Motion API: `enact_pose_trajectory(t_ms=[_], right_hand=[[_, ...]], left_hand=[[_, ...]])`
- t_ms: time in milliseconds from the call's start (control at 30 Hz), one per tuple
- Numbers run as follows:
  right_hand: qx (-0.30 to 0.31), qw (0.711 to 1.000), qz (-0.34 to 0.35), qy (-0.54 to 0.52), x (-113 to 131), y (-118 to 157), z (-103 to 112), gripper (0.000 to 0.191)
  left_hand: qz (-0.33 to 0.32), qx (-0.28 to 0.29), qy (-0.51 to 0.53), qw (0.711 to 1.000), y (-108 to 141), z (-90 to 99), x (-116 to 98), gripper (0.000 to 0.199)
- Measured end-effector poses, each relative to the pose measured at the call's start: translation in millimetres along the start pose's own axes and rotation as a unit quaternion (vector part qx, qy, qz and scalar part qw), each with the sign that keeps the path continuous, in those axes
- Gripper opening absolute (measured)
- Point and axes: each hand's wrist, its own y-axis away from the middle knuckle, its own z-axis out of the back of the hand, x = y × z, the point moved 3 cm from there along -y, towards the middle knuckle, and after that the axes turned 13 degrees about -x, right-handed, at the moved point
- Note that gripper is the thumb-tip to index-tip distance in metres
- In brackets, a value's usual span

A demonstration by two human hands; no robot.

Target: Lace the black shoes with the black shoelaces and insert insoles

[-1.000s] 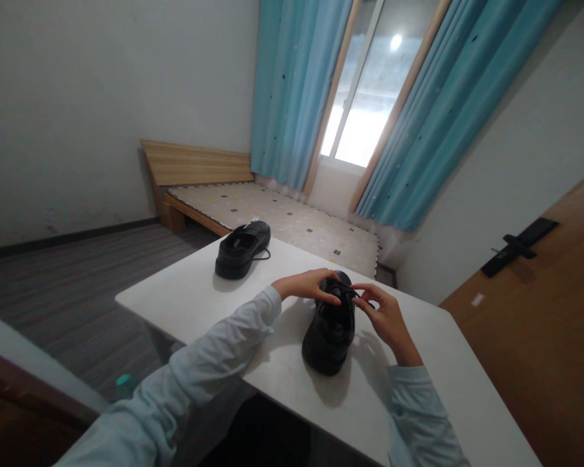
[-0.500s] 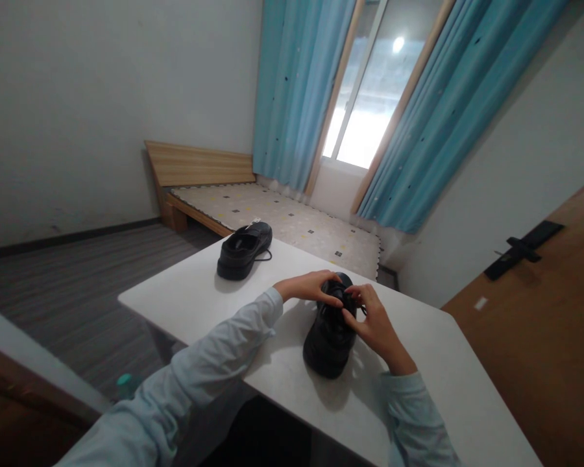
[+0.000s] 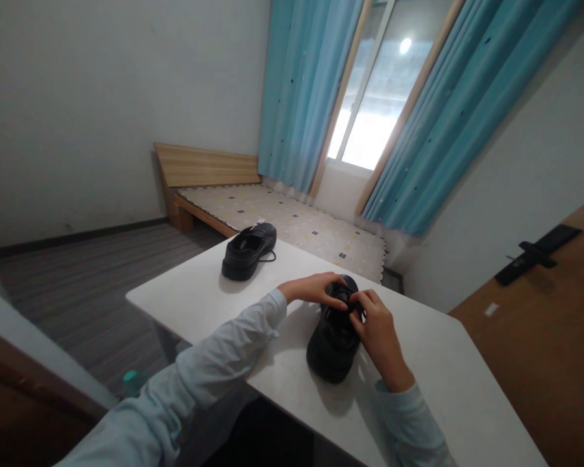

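Observation:
A black lace-up shoe stands on the white table, heel toward me and toe pointing away. My left hand reaches across its upper from the left, with thumb and fingers closed around the front near the laces. On the right side of the lacing, my right hand has its thumb and fingertips pinched together, seemingly on a dark shoelace. Fingers and dark leather partly hide the lace, so its path is hard to follow. Farther left, a second black shoe sits untouched, one lace trailing onto the table.
The white table has a near edge running close to my body. Behind it is a bed with a patterned mattress. A wooden door with a black handle stands at the right. A green-capped object is low at the left.
My right hand's fingers have drawn closer together beside the laces. My left hand stays on the shoe. The whole view has shifted slightly, and the far shoe rests as before.

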Motion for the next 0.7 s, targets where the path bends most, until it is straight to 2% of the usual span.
enact_pose_trajectory(t_ms=[300,467,567,700], right_hand=[[0.000,0.999,0.023,0.042,0.1,2.5,0.3,0.016],[-0.013,0.999,0.013,-0.041,1.4,0.1,3.7,0.009],[-0.047,0.994,-0.011,-0.097,1.0,-2.6,8.8,0.008],[-0.087,0.979,-0.098,-0.158,-1.3,-4.0,18.2,0.008]], left_hand=[[0.006,0.000,0.003,1.000,-0.6,-0.4,0.9,0.063],[0.008,0.002,0.009,1.000,-1.1,-0.1,0.6,0.061],[0.010,0.011,0.021,1.000,-1.1,0.6,2.4,0.062],[0.003,0.019,0.035,0.999,-0.5,1.4,6.4,0.058]])
